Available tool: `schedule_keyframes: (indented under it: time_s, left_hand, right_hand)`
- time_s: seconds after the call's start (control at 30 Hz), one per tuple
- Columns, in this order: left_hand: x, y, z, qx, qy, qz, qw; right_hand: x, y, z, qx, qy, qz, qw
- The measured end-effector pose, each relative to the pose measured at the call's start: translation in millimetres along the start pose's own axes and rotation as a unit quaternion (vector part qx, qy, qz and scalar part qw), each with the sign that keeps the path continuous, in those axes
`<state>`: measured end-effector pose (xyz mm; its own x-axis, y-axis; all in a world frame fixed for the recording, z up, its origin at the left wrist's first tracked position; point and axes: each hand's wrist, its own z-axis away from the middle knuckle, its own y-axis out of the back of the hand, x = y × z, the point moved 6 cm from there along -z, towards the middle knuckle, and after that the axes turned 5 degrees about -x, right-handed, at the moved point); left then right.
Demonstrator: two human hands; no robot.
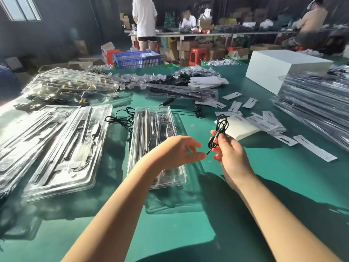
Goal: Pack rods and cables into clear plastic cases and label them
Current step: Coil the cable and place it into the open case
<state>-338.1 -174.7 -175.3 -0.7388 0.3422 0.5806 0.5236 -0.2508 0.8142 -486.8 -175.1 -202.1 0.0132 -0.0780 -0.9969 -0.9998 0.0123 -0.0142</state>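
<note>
A clear plastic case (pixel 149 120) lies open on the green table, with metal rods and small parts in its slots. My right hand (pixel 229 154) grips a coiled black cable (pixel 221 125) just right of the case; the plug tip points left. My left hand (pixel 176 150) hovers over the case's near half, fingers relaxed and reaching toward the plug, holding nothing. Another black cable (pixel 120 118) lies loose on the table left of the case. White paper labels (pixel 264 123) are scattered to the right.
Packed clear cases (pixel 62 140) lie at the left, more cases (pixel 321 103) are stacked at the right. A white box (pixel 283 67) stands at the back right. People work at a far table, with crates and cartons on the floor.
</note>
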Motion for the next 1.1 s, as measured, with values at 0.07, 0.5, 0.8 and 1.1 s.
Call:
schedule_keyframes:
  time_s: [0.07,0.5,0.8,1.1]
  left_hand:
    - [-1.4,-7.1,0.1,-0.013,-0.013,-0.106,0.994]
    - [-17.2,2.0,3.3,0.157,-0.107,-0.031,0.981]
    - [-10.7,-3.0,3.3,0.137,-0.100,-0.123,0.978]
    - [-1.1,-3.2,8.3,0.142,-0.120,-0.142,0.972]
  right_hand:
    - [5.8,1.2,-1.0,0.020,-0.048,-0.116,0.992]
    - [11.3,-21.0,8.1,-0.200,-0.197,0.032,0.959]
    - [5.5,-23.0,0.2,-0.259,-0.226,0.222,0.913]
    - [2.1,-32.2,-3.6,-0.291,-0.167,0.342,0.877]
